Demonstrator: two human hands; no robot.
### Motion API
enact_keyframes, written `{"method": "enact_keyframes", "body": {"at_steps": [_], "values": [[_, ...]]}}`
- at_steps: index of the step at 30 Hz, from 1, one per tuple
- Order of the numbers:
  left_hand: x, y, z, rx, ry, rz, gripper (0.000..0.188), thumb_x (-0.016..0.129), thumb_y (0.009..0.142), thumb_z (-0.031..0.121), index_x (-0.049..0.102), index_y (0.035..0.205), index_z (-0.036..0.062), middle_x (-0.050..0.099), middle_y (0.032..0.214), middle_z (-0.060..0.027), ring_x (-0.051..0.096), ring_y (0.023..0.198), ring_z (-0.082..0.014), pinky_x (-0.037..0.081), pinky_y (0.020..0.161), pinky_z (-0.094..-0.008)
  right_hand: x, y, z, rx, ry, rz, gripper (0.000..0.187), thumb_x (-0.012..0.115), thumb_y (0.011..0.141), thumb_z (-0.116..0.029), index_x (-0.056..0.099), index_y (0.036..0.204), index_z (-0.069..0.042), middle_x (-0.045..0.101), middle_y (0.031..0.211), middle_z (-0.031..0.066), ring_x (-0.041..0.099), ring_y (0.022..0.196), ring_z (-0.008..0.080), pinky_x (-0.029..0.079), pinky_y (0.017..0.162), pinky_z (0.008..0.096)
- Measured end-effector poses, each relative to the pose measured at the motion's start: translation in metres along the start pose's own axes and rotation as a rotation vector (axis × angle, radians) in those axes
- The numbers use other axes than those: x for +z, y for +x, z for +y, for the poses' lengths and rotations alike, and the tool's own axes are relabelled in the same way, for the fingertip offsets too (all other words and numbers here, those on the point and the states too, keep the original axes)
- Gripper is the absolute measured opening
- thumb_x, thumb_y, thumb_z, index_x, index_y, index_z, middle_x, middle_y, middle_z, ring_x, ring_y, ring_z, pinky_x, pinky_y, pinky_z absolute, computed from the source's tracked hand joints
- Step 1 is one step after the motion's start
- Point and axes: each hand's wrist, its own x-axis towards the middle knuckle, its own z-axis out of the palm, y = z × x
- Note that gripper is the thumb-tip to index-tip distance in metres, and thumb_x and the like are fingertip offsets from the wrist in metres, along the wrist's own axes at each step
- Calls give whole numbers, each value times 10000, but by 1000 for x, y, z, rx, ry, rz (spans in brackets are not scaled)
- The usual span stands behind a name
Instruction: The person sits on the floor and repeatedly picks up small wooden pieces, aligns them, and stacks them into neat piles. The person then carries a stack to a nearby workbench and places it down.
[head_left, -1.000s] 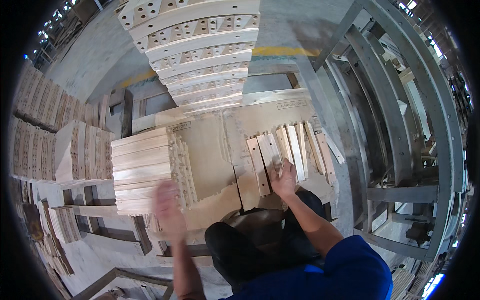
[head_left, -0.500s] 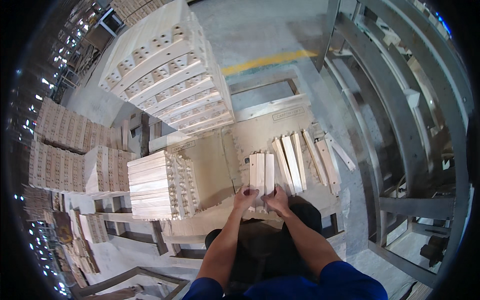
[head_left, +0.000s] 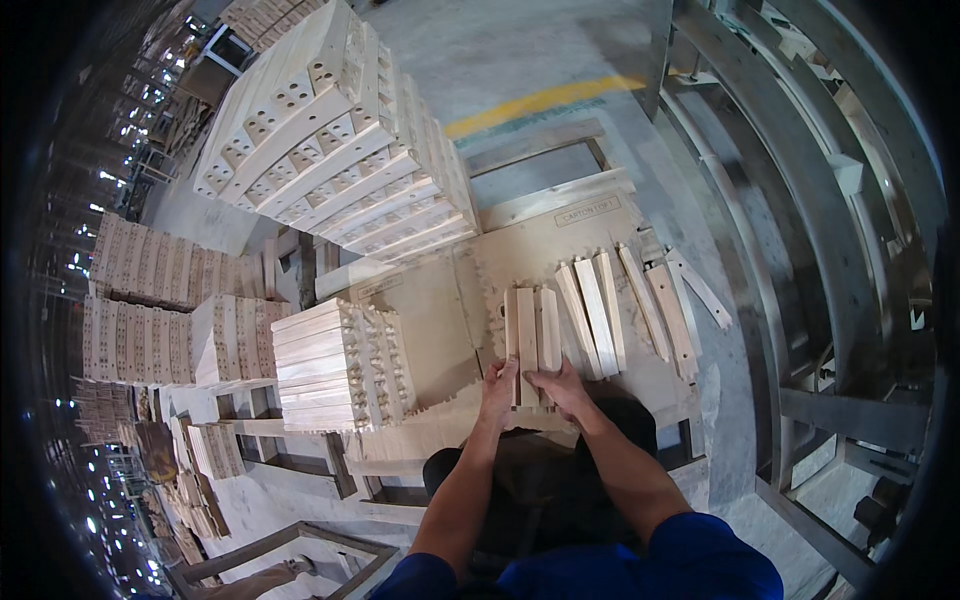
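My left hand [head_left: 499, 387] and my right hand [head_left: 562, 388] are closed on the near ends of a small bundle of pale wooden bars [head_left: 527, 335], one from each side. The bars stand side by side, pointing away from me, with narrow gaps between some of their far ends. Just right of them, several loose wooden bars [head_left: 592, 318] lie on a flat cardboard sheet [head_left: 432, 345]. A neat stack of bars [head_left: 312, 370] with notched ends stands on the cardboard to my left.
A tall stack of drilled wooden pieces [head_left: 330, 150] rises at the far left. More loose bars [head_left: 672, 305] lie at the cardboard's right edge. A grey metal frame [head_left: 770, 190] stands along the right side. Other stacks [head_left: 140, 335] stand farther left, near wooden pallets [head_left: 290, 460].
The bars between my hands have spread and turned, showing more separate pieces. My hands stay at their near ends. The whole view has shifted slightly.
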Motion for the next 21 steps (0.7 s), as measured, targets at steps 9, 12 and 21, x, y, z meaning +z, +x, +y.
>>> {"method": "enact_keyframes", "body": {"at_steps": [9,12,21], "values": [[-26,-5,3,-163,-126,-55,384,558,1121,328,615,1391,61,695,1280,-64,659,1141,-169,542,986,-353,-2,3,15,-59,-71,-67,453,851,871,-69,635,1263,3,737,1010,65,679,863,127,578,770,314],[-23,-5,-6,-31,-36,-137,360,589,1111,313,623,1370,65,698,1267,-54,662,1108,-152,548,966,-338,1,2,17,-61,-245,0,455,844,861,-54,639,1265,-6,743,1006,66,684,847,125,581,760,321],[-12,0,-11,104,-27,211,512,592,1085,477,660,1288,12,723,1092,-71,671,987,-166,558,876,-346,3,2,7,100,2,-86,522,885,855,-62,608,1292,6,726,1015,70,698,863,161,603,805,336]]}}
